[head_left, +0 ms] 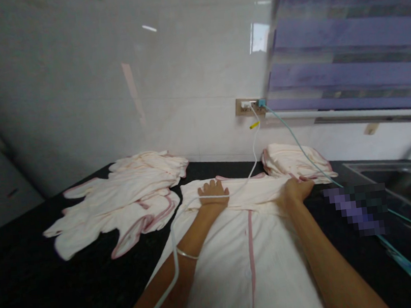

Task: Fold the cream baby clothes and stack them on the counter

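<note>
A cream button-front shirt (225,260) with pink piping lies spread on the dark counter in front of me. Across its upper part runs a folded band of the same cloth. My left hand (213,192) presses on the left part of this band, fingers apart and slightly bent. At the band's right end, my right hand (297,189) is closed on the shirt's edge, its fingertips partly hidden. A white cable (174,246) crosses over my left forearm and passes by my left hand.
Crumpled cream cloth (131,192) with pink edging lies on the counter's left side; a folded cream garment (295,158) is at the back right. A wall socket (241,108) feeds the white cable and a teal cable (292,132). A metal sink (363,168) sits at right.
</note>
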`<state>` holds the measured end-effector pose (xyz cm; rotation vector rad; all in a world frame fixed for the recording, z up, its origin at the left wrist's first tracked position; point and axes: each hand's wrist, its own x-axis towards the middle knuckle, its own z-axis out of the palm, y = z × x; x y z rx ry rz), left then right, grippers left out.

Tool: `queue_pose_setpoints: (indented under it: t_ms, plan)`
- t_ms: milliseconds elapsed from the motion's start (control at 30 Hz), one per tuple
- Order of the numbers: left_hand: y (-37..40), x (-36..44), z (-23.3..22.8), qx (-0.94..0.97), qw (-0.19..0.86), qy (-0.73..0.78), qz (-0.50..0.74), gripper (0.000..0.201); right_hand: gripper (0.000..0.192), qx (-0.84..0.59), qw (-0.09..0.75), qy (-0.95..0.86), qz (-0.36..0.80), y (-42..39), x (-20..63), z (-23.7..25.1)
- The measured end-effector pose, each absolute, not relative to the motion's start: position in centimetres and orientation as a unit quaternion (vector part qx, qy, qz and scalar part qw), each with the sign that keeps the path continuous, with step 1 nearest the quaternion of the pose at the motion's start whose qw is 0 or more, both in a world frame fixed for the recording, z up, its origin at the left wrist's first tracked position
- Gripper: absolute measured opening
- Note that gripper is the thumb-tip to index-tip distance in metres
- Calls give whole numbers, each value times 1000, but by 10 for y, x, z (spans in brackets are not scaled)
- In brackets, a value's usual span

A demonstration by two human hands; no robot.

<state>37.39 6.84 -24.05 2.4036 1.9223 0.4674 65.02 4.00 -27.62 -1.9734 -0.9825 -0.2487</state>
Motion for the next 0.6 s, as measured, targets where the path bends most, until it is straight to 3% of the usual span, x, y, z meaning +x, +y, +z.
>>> queue_pose_setpoints:
  t_ms: [133,267,333,433,600]
  plan:
    - [74,366,-247,774,31,621,121,68,60,-799,527,-263,-119,25,640,-259]
    - [78,358,-245,785,71,613,45,89,46,-748,561,-280,-219,6,618,-228]
    - [80,354,-244,793,90,603,18,96,40,-723,538,-360,-242,1,603,-218]
    - [85,350,-244,798,101,593,6,105,33,-671,486,-529,-185,3,580,-220]
    - [94,349,-258,796,91,598,18,112,33,-690,293,-661,-42,14,563,-247]
